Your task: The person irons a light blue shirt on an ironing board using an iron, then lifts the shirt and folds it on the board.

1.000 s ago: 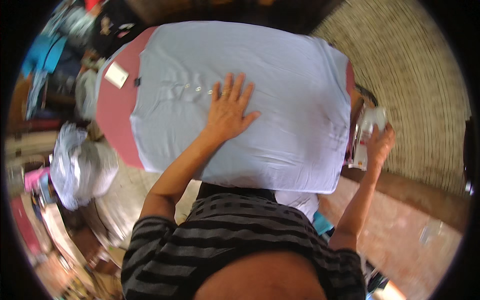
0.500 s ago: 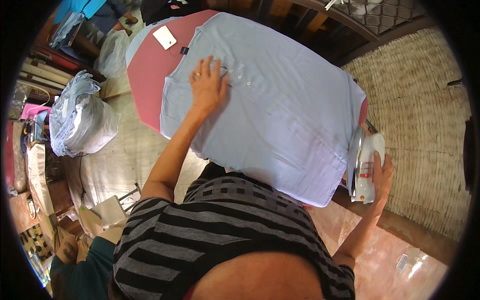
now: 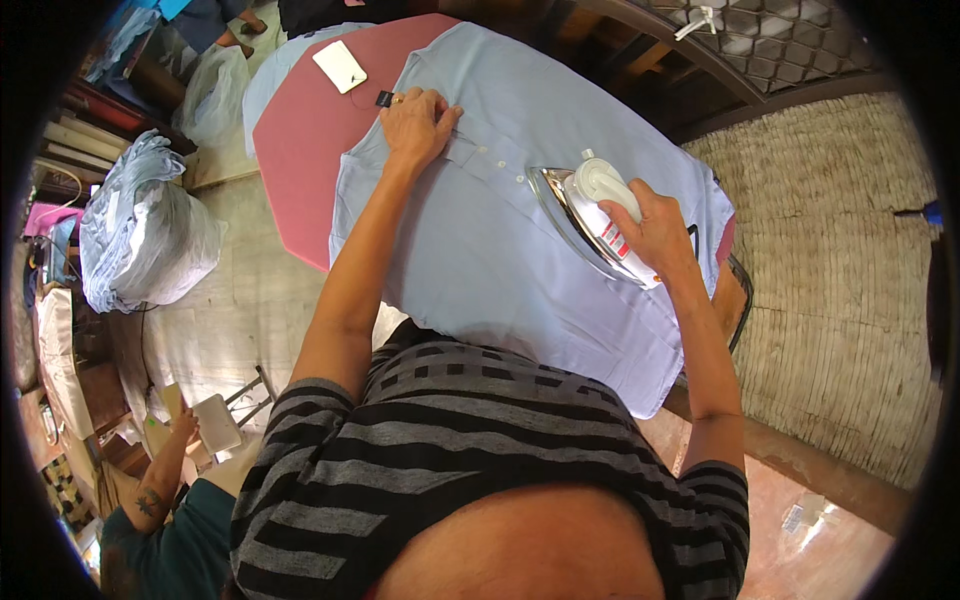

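Wearer's top: grey and black striped (image 3: 470, 430), along the lower edge, next to the near side of the worktop.
Right hand: the hand (image 3: 650, 228) is closed around the handle of the iron, thumb laid along its upper side.
Iron: white body (image 3: 606, 236) with red marks and a bright metal sole; it is over the right-hand part of the shirt, nose toward the upper left, just beside the lowest visible button. Full contact of sole with cloth cannot be told.
Shirt: light blue (image 3: 470, 240), spread over most of the worktop, neckline toward the upper left.
Buttons: a short row of small pale ones (image 3: 502, 163), between the left hand and the iron.
Left hand: the hand (image 3: 412, 132) rests at the neckline, fingers bent and close together; whether they pinch the cloth cannot be told.
Neck label: small and black (image 3: 384, 99), touching or just beside the left fingers.
Worktop: red-covered (image 3: 300, 190), bare at its left end.
Card: white (image 3: 340, 67), lying on the red cover.
Bag: clear plastic (image 3: 185, 255), filled with pale blue cloth, on the floor at left.
Mat: woven, straw-coloured (image 3: 820, 240), beyond the worktop at right.
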Demonstrator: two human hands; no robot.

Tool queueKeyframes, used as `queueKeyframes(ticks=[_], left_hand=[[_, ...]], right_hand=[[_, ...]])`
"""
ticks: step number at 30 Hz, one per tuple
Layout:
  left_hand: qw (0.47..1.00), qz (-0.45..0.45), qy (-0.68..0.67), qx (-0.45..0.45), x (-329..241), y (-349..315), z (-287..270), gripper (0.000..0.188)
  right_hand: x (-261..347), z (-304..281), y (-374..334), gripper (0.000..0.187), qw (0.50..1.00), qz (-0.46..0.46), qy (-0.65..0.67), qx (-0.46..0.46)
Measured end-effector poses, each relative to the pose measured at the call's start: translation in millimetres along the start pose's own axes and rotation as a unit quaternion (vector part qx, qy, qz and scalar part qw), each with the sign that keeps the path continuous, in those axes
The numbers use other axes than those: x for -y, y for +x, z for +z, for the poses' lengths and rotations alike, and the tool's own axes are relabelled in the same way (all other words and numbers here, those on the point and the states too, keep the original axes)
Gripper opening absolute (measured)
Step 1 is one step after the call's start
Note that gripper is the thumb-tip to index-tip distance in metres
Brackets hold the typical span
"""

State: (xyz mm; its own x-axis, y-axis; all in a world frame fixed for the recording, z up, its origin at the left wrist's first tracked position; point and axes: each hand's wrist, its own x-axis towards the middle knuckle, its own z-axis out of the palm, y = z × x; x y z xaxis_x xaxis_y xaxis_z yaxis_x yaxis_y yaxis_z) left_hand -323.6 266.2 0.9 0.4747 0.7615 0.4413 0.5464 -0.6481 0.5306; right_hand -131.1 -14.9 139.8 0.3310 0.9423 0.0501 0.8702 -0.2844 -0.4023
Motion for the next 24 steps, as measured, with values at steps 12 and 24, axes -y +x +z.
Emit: queueKeyframes(ticks=[12,24], left_hand=[[0.983,-0.005,-0.169,-0.071,7,3,1,0.014],[0.986,0.009,-0.160,-0.046,13,2,0,0.015]], right_hand=[[4,7,79,0.047,0.993,-0.100,-0.054,0.019],[37,28,131,0.047,0.989,-0.142,-0.051,0.004]])
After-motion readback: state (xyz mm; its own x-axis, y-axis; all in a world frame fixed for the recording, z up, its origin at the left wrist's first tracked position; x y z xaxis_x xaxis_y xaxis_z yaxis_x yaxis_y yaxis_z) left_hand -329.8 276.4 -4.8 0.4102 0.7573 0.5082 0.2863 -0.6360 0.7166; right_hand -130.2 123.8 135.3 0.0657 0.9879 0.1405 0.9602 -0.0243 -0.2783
